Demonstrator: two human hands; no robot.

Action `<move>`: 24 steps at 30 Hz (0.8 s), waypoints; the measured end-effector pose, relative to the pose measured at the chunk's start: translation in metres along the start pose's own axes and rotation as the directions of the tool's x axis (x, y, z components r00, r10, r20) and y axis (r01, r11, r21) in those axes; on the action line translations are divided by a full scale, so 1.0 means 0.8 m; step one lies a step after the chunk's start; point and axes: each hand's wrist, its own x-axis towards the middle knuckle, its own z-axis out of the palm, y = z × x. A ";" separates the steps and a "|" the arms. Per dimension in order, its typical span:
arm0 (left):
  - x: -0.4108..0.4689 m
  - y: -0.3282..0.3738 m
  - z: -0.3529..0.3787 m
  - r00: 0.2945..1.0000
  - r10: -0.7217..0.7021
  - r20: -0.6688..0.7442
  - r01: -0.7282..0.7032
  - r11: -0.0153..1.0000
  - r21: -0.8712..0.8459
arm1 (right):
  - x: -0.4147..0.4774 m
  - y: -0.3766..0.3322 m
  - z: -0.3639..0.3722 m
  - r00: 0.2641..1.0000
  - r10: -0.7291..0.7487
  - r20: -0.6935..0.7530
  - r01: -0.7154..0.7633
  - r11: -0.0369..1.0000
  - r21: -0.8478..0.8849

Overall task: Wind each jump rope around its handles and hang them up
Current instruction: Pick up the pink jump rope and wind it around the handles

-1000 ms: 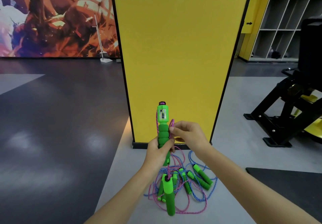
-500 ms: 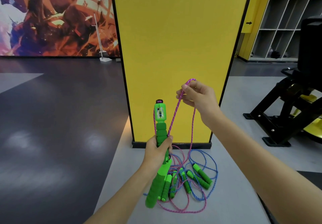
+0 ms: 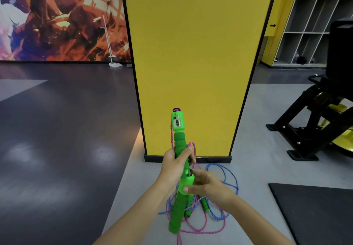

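Observation:
My left hand (image 3: 174, 166) grips two green jump-rope handles together. One handle (image 3: 178, 130) points up, with a counter display near its top; the other handle (image 3: 178, 212) points down. A pink rope (image 3: 193, 149) loops beside my left thumb and trails to the floor. My right hand (image 3: 206, 186) is low, beside the lower handle, with its fingers curled on that handle's top end and the rope. More green handles (image 3: 204, 204) with pink and blue ropes (image 3: 225, 178) lie tangled on the floor below.
A yellow pillar (image 3: 196, 63) with a black base stands right ahead. A black exercise machine (image 3: 321, 122) is at the right, a black mat (image 3: 315, 206) at the lower right. Grey cubby shelves (image 3: 313, 19) are behind, a mural wall (image 3: 57, 17) at the left.
My right hand, which had pulled a rope loop up high, has come down to the lower handle. The loop now sits by my left thumb. My left hand has stayed nearly still.

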 end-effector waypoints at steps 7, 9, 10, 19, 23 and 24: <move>-0.003 -0.016 -0.034 0.991 -0.126 0.049 0.122 0.989 0.078 | 0.001 -0.027 -0.018 0.986 -0.031 -0.164 0.057 0.987 0.153; -0.010 -0.020 -0.039 0.983 -0.165 0.076 0.156 0.982 0.107 | 0.008 -0.043 -0.023 0.977 -0.049 -0.208 0.098 0.968 0.229; -0.014 -0.021 -0.039 0.978 -0.185 0.094 0.175 0.979 0.107 | 0.011 -0.051 -0.024 0.971 -0.052 -0.233 0.108 0.966 0.236; -0.026 -0.009 -0.043 0.934 -0.250 0.257 0.251 0.968 0.028 | 0.029 -0.080 -0.017 0.955 -0.057 -0.291 0.134 0.958 0.252; -0.032 -0.006 -0.045 0.912 -0.284 0.295 0.271 0.959 0.085 | 0.030 -0.078 -0.006 0.952 -0.080 -0.296 0.171 0.941 0.294; -0.034 -0.007 -0.045 0.905 -0.296 0.305 0.281 0.955 0.095 | 0.031 -0.076 -0.004 0.946 -0.076 -0.315 0.182 0.929 0.323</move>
